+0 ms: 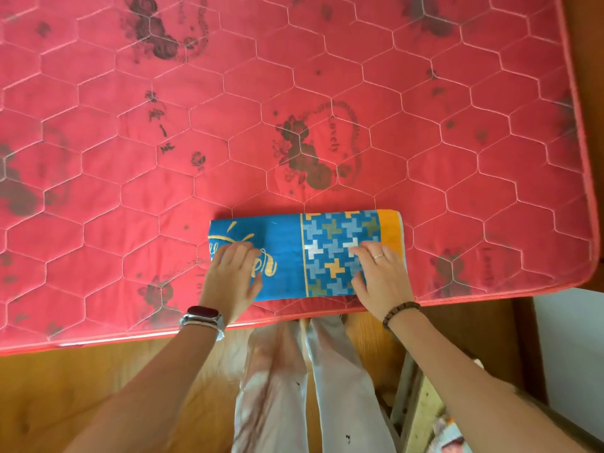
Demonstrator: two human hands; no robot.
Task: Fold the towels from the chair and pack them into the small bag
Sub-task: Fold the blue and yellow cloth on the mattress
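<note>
A red quilted mattress fills most of the view, its near edge running just above a wooden floor. On the mattress, close to that near edge and toward its right corner, lies the towel, a blue strip folded into a long narrow band with a cross-patterned panel and an orange end on the right. Both hands rest flat on it. The left hand presses the left end over the yellow lettering, fingers spread and laid down, holding nothing. The right hand presses the patterned part near the right end, fingers likewise flat and spread, pinching nothing. At the lower right corner of the view a pale frame with cloth on it shows only in part; it may be the chair, but that cannot be told. No bag is in sight.

The step in hand looks like folding: the band is being smoothed or pressed flat. The towel is still long for a small bag, so the next move likely calls for gripping one short end and bringing it over onto the other, edges kept in line, then lifting the bundle without letting the layers slide apart.
</note>
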